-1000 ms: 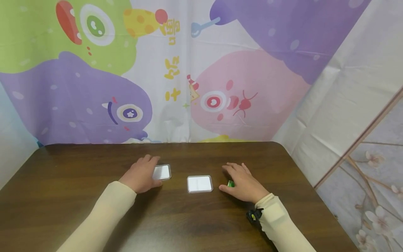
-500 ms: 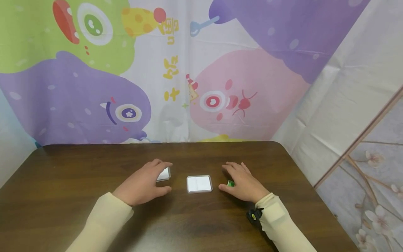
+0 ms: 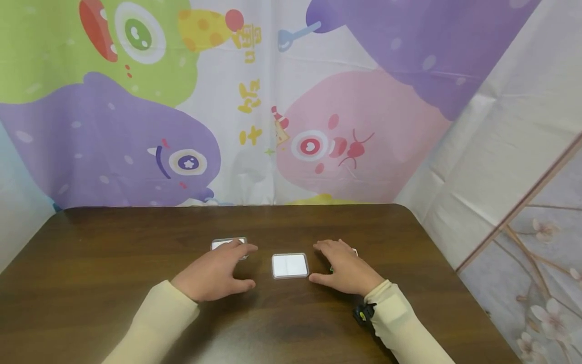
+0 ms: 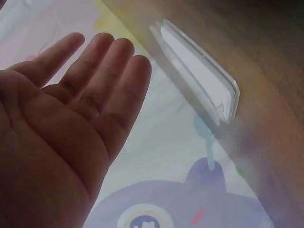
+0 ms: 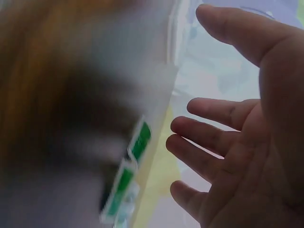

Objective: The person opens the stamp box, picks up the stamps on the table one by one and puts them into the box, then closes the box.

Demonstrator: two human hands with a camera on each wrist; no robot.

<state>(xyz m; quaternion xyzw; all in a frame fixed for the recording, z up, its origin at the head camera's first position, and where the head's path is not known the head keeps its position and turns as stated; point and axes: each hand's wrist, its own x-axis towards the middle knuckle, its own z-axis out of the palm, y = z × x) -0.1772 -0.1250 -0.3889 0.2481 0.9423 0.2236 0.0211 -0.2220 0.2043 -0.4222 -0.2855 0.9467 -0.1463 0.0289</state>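
My left hand (image 3: 217, 272) hovers in front of a flat clear-edged case with a white face (image 3: 221, 243), partly covering it; the fingers are spread and grip nothing. To its right lies a second such case (image 3: 290, 266), flat on the table between both hands. On the far side of that, my right hand (image 3: 349, 269) has loosely bent fingers, with its thumb close to the middle case. Green pieces with white borders (image 5: 140, 141) lie beyond the right fingers in the right wrist view, mostly hidden by the hand in the head view. A white-faced case (image 4: 199, 71) also appears past the left fingertips.
The dark wooden table (image 3: 291, 323) ends at a cartoon-printed cloth (image 3: 245, 177) hanging along the back. A pale curtain and a flower-patterned panel (image 3: 536, 263) stand on the right. A black strap device (image 3: 364, 314) is on the right wrist.
My left hand has drawn right and toward me, uncovering the left case's far-left corner. The right hand has shifted slightly left, nearer the middle case, exposing a white edge behind it.
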